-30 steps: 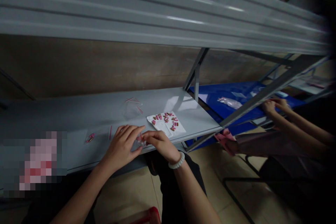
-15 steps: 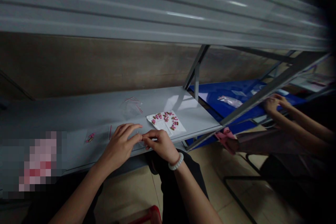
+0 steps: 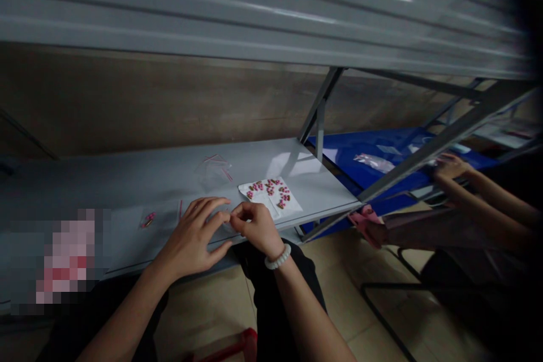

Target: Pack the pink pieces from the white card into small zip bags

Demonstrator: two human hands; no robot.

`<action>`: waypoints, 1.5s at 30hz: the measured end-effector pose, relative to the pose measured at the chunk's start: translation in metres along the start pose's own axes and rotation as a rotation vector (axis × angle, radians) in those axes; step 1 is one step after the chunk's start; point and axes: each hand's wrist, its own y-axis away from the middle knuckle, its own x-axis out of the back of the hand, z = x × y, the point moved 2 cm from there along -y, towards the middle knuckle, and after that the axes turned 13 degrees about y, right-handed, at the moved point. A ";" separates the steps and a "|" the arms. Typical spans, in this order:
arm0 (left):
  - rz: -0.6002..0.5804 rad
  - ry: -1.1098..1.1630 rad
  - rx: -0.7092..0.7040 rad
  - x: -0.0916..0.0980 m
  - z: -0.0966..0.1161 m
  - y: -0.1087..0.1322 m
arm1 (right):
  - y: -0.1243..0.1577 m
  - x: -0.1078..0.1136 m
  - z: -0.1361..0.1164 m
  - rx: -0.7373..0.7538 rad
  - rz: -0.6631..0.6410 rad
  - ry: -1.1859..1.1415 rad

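Right hand (image 3: 257,226) has curled inward, grip pinched nearly shut on what may be a tiny clear bag (image 3: 225,222), too small to confirm, by left hand (image 3: 190,237), half open near the grey metal shelf (image 3: 139,181) edge, where a slip could drop it.

Ribbed sheet metal (image 3: 212,17) overhead, painted grey, pretty glossy along the ridges. Below that, a shelf board (image 3: 127,181) in smooth matt grey, looks like metal too. On it, a thin clear plastic bag (image 3: 214,172), nice and shiny, plus a matt white paper sheet (image 3: 265,205). Off to the side, a glossy blue panel (image 3: 382,147). Underfoot, smooth beige floor tiles (image 3: 203,311) with a slight sheen.
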 end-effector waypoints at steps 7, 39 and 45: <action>0.171 -0.005 -0.064 -0.014 -0.010 0.002 | 0.001 -0.004 0.001 -0.006 -0.038 -0.096; 0.136 0.308 0.092 -0.024 -0.005 -0.003 | -0.002 0.009 0.021 -0.009 -0.178 -0.096; 0.193 0.340 0.146 -0.016 -0.007 -0.003 | -0.002 0.038 0.025 -0.048 -0.156 -0.228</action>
